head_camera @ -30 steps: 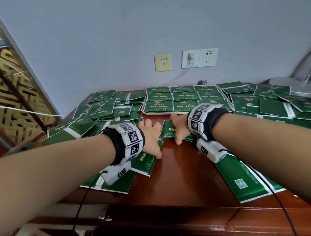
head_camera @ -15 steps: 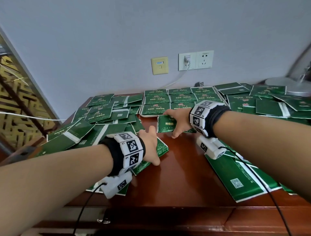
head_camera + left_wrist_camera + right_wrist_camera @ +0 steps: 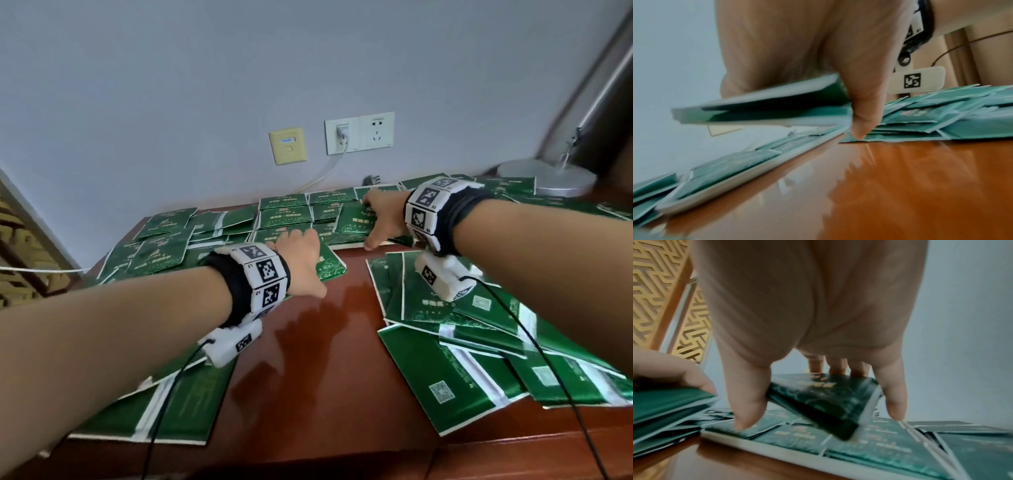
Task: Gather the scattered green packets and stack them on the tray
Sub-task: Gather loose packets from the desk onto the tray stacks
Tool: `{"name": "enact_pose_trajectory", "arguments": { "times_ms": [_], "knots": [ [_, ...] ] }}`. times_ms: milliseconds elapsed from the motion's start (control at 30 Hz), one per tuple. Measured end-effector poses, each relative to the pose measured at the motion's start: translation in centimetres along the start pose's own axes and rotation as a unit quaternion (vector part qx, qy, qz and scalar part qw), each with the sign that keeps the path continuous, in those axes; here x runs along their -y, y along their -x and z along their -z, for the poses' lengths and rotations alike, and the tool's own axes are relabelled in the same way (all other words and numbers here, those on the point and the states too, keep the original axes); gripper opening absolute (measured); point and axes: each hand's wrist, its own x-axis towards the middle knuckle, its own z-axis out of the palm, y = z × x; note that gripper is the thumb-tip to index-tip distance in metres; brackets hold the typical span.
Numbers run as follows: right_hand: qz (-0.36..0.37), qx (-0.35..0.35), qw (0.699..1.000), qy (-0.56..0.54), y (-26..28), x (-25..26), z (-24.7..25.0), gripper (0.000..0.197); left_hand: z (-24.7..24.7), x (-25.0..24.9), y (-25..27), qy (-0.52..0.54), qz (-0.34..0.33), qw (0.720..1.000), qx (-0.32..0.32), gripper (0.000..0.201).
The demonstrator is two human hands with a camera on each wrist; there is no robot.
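Note:
A white tray point(image 3: 346, 244) at the back of the table holds rows of green packets point(image 3: 284, 217). My right hand point(image 3: 373, 219) hovers over the tray's right part and grips a green packet point(image 3: 824, 400), tilted, between thumb and fingers. My left hand point(image 3: 301, 248) is just in front of the tray's near rim point(image 3: 725, 185). It pinches another green packet point(image 3: 330, 269), thumb underneath; in the left wrist view this looks like a thin bundle point(image 3: 766, 104), blurred.
Loose green packets lie in heaps at the left point(image 3: 161, 250), at the near left point(image 3: 178, 411) and at the right point(image 3: 462, 359). Bare wood point(image 3: 308, 359) runs down the middle. A lamp base point(image 3: 548, 178) stands back right. A plugged cable point(image 3: 322, 174) hangs from the wall.
Both hands have moved away from me toward the tray, each carrying a packet lifted off the wood. The right hand now reaches over the tray.

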Motion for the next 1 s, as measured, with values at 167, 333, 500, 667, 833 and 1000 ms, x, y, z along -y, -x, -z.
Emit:
{"name": "enact_pose_trajectory", "arguments": {
  "times_ms": [167,333,500,667,833,1000],
  "knots": [
    [-0.051,-0.028,0.998,-0.006,-3.1,-4.9,2.2,0.078,2.6,-2.7,-6.2,-0.007,-0.058,0.998,-0.02,0.08],
    [-0.107,-0.032,0.994,0.019,-7.0,-9.4,4.0,0.073,4.4,-5.4,-13.8,0.004,-0.102,0.995,-0.014,0.08],
    [-0.146,-0.012,0.989,0.025,-11.2,-13.0,4.8,0.07,4.8,-7.9,-20.4,0.016,-0.123,0.992,0.01,0.093],
    [-0.154,0.007,0.987,0.05,-14.8,-14.7,4.7,0.062,3.8,-9.7,-24.5,0.04,-0.153,0.986,0.045,0.107],
    [-0.127,0.02,0.991,0.037,-18.1,-14.1,3.8,0.067,2.1,-8.9,-26.2,0.009,-0.156,0.987,0.047,0.095],
    [-0.088,0.01,0.993,0.076,-21.6,-11.8,2.7,0.069,1.7,-7.1,-25.3,-0.024,-0.116,0.993,0.011,0.082]
  ]
}}
